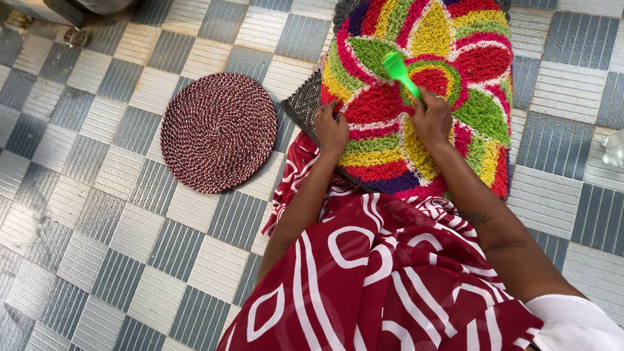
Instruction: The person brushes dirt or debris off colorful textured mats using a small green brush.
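Note:
A shaggy multicoloured mat (468,110) with red, yellow, green and purple petal shapes lies on the tiled floor in front of me. My right hand (432,120) grips a bright green brush (398,70) by its handle, the brush head resting on the mat's pile near the middle. My left hand (331,127) presses on the mat's left edge, fingers curled over it, a ring on one finger. My lap is covered by red cloth with white curved lines (383,273).
A round braided mat (219,132) in dark red and white lies flat on the floor to the left. The floor (97,227) is grey and cream ribbed tiles in a checker pattern. A clear object (614,149) sits at the right edge.

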